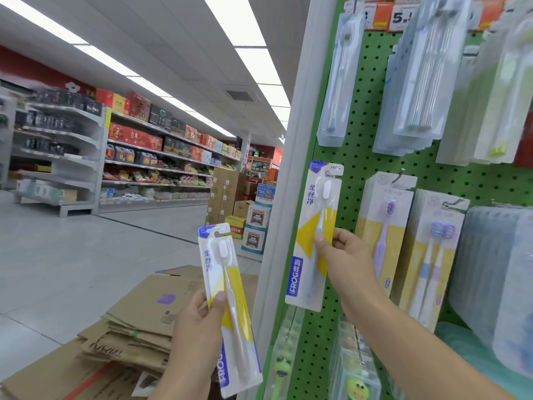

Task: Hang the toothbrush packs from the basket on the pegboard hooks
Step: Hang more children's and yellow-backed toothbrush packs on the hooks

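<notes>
Toothbrush pack, white-yellow card w/ blister [315,235], pinched mid-card by right hand [344,252], held against green pegboard [363,157]. Left hand [199,321] grips 2nd same pack [227,307], waiting. Hook for it not clearly visible; prob. align top hang-hole w/ hook tip, slide back level.

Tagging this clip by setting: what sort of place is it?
Most likely a supermarket or grocery shop: a green perforated pegboard hung with carded toothbrush packs, long white shelving stocked with boxed goods along the aisle, and an orange-and-white price tag above the hooks.
</notes>
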